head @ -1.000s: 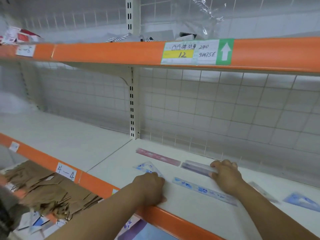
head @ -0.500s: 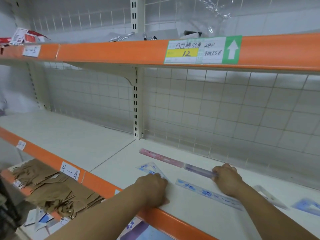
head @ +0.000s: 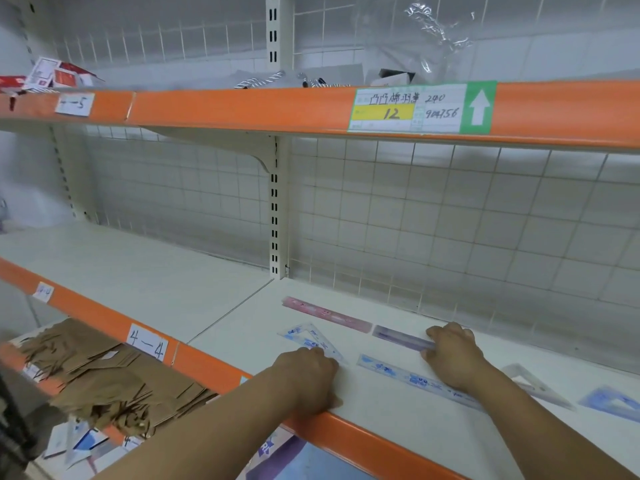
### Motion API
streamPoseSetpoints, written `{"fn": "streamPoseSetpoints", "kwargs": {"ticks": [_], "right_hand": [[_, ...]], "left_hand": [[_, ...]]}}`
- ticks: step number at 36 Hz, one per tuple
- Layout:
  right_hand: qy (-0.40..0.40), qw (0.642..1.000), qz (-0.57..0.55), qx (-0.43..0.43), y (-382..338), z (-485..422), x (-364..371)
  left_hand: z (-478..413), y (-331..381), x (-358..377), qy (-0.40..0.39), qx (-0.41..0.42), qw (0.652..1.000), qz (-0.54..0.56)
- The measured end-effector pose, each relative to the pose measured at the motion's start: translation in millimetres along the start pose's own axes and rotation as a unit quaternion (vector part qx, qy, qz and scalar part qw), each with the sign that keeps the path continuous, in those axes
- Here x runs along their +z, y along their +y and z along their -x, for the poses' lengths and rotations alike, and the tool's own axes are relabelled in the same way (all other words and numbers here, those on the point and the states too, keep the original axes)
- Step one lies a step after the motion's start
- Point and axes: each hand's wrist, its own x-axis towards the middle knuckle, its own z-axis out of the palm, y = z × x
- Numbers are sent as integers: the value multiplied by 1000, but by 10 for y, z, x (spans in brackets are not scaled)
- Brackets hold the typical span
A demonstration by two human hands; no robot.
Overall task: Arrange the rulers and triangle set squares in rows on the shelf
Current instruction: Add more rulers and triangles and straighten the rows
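Observation:
A pink ruler (head: 325, 315) lies near the back of the white shelf (head: 398, 431). A purple ruler (head: 398, 337) lies end to end with it on its right. My right hand (head: 453, 355) grips that purple ruler's right end with curled fingers. In front, a blue triangle set square (head: 310, 336) lies flat, and my left hand (head: 308, 379) holds its near corner under curled fingers, thumb by the orange shelf edge. A blue ruler (head: 408, 377) lies between my hands and runs under my right wrist. A clear set square (head: 535, 384) and a second blue set square (head: 613, 400) lie farther right.
An orange-edged upper shelf (head: 242, 107) with a price label (head: 422, 107) hangs close above. A wire grid backs the shelf. On the lower shelf at left lie a heap of brown paper bags (head: 104, 375) and some loose packets (head: 79, 441).
My right hand has slid the purple ruler from a skewed lie into line with the pink ruler, end to end. My left hand has stayed on the blue set square.

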Motion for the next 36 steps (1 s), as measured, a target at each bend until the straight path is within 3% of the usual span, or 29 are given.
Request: {"fn": "streamPoseSetpoints", "kwargs": {"ticks": [18,36], "right_hand": [[60,996,55,-42,-552,719,-174],[73,994,56,67,-579,1484,-241]], "left_hand": [[97,-79,-107,60,25,998,-16],[290,131,-172,57,158,985,-26]]}}
